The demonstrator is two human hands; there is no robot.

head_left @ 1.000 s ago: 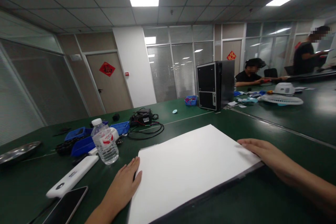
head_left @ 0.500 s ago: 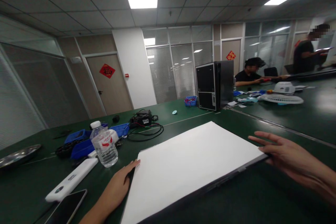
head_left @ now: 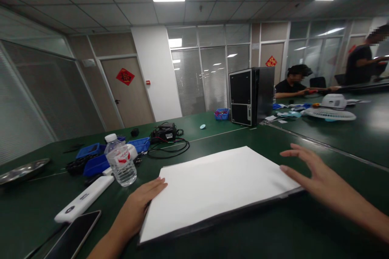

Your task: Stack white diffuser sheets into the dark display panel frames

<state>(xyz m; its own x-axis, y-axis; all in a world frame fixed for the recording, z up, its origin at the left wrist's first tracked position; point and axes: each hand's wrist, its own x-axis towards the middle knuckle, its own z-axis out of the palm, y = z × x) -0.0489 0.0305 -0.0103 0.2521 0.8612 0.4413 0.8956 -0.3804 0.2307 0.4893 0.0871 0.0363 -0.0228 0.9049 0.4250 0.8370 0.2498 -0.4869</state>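
Note:
A large white sheet (head_left: 219,186) lies on a thin, dark-edged flat board, which rests low over the green table. My left hand (head_left: 138,202) holds the left edge, its fingertips over the white surface; its thumb is hidden. Beyond the right edge, my right hand (head_left: 319,174) is open, thumb and fingers apart, with nothing in it. Its thumb tip hovers by the sheet's right side; I cannot tell whether it touches. Nearest my left hand stand a water bottle (head_left: 121,162), a long white device (head_left: 85,198) and a dark-screened phone (head_left: 74,234).
Blue bins (head_left: 95,165) and a black adapter with cables (head_left: 164,132) lie at the left back. A black computer case (head_left: 251,96) stands at the far edge. A white fan part (head_left: 330,114) lies at the right. Two people are at the far right.
My right hand has let go of the right corner and lifted inward, fingers spread. The board's near edge now sits further up in view and flatter. My left hand stays at the left edge.

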